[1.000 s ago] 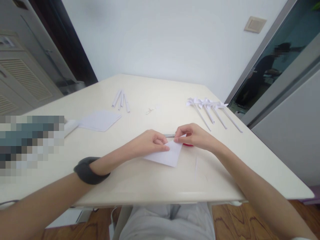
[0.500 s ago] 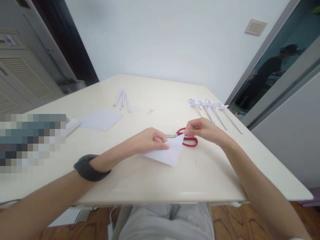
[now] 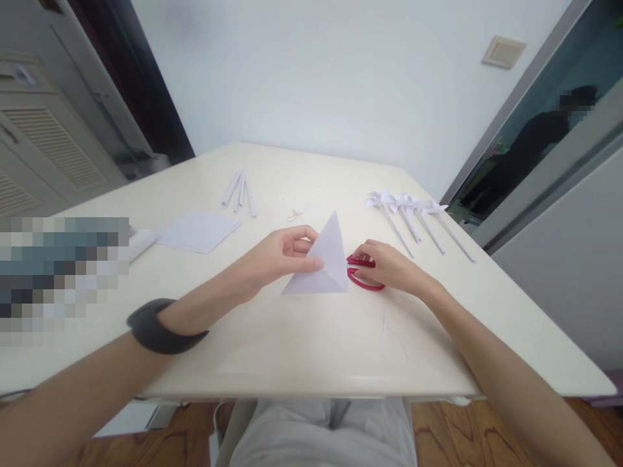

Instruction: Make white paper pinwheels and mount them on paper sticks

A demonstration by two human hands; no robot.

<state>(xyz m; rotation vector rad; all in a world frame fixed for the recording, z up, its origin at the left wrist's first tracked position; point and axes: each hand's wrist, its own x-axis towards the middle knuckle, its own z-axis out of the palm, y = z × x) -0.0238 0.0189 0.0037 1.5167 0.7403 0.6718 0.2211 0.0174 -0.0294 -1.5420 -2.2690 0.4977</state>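
Observation:
My left hand (image 3: 282,256) pinches a white paper folded into a triangle (image 3: 322,263) and holds it up off the cream table (image 3: 302,350), one point upward. My right hand (image 3: 387,266) rests on the red-handled scissors (image 3: 363,277) lying on the table just right of the paper, fingers curled over the handles. The scissor blades are hidden behind the paper. A dark band is on my left wrist.
Several paper pinwheels on rolled sticks (image 3: 413,211) lie at the right. Rolled paper sticks (image 3: 238,190) lie at the back, a stack of white sheets (image 3: 197,231) at the left, small paper scraps (image 3: 294,214) mid-table. A person is reflected in the glass door (image 3: 535,139).
My left hand lifted the folded paper from flat on the table to upright. My right hand let go of the paper's corner and came down onto the scissor handles.

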